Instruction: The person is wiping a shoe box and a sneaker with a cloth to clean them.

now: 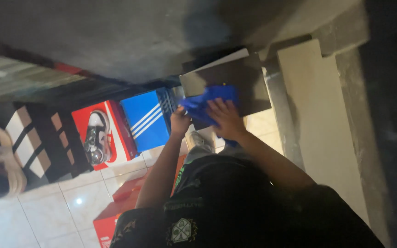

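A dark flat panel (242, 80) with a pale edge is held up in front of me. My right hand (226, 118) presses a crumpled blue cloth (207, 101) against the panel's lower left part, fingers spread over the cloth. My left hand (180, 121) is closed at the panel's lower left corner, just beside the cloth. Both forearms reach out from my black shirt (235, 202).
A blue shoe box with white stripes (145, 117) and a red shoe box with a shoe picture (99, 133) stand to the left. More red boxes (116, 216) lie on the white tiled floor (56, 206). A pale upright slab (318, 119) stands to the right.
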